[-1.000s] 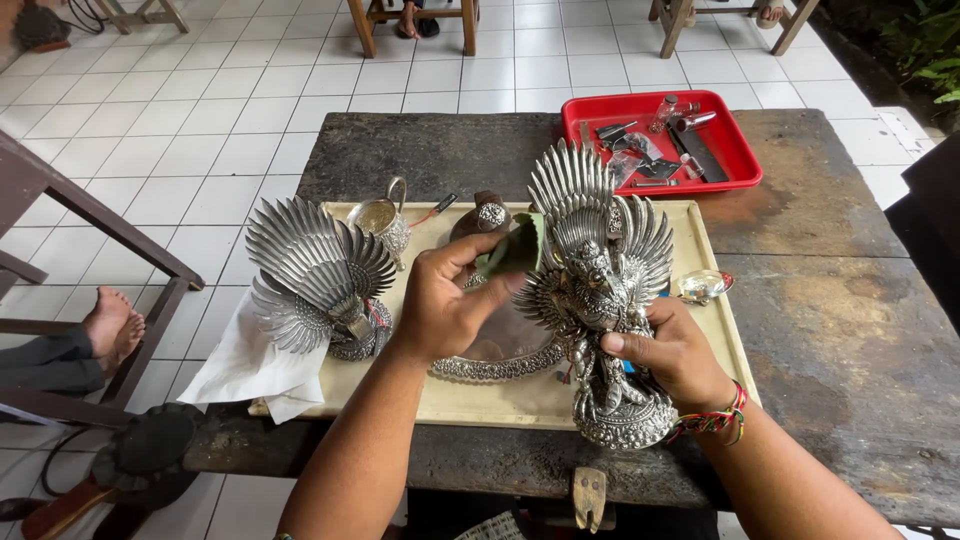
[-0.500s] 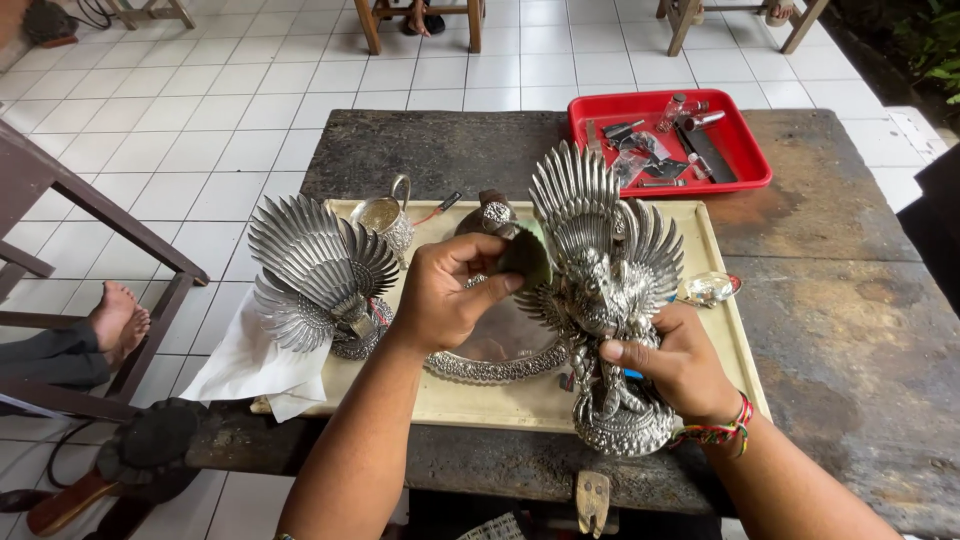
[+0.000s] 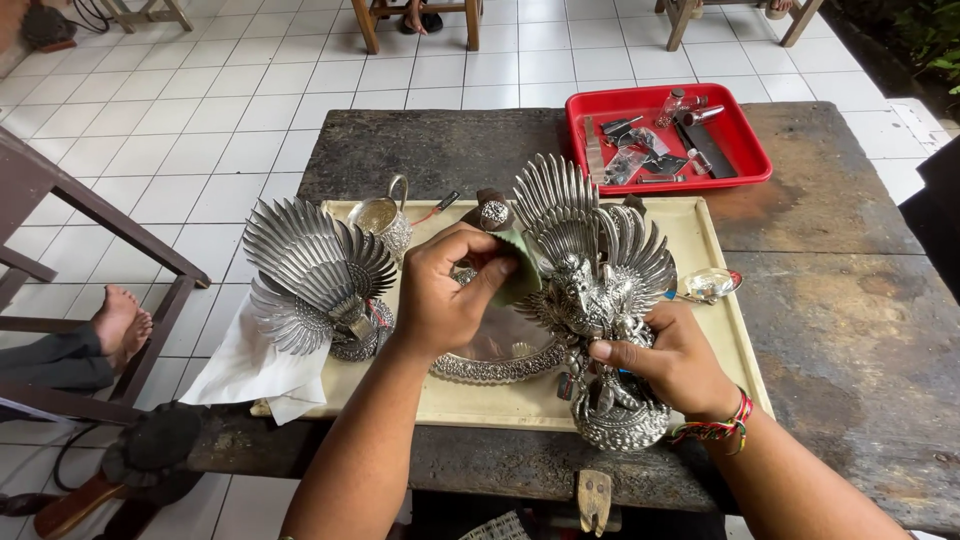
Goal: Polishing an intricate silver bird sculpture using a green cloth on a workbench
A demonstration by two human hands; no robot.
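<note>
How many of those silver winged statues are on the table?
2: one ornate silver winged statue steadied by the right hand at the tray's front, another silver winged statue on white cloth at the left.

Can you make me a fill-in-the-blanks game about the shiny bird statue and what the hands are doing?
1. The left hand presses a ____ cloth against the silver winged statue.
2. The right hand grips the statue near its ____.
3. The small tools lie in a ____ tray at the back of the table.
4. A second winged silver piece rests on a ____ cloth.

Missing words: green; base; red; white
</note>
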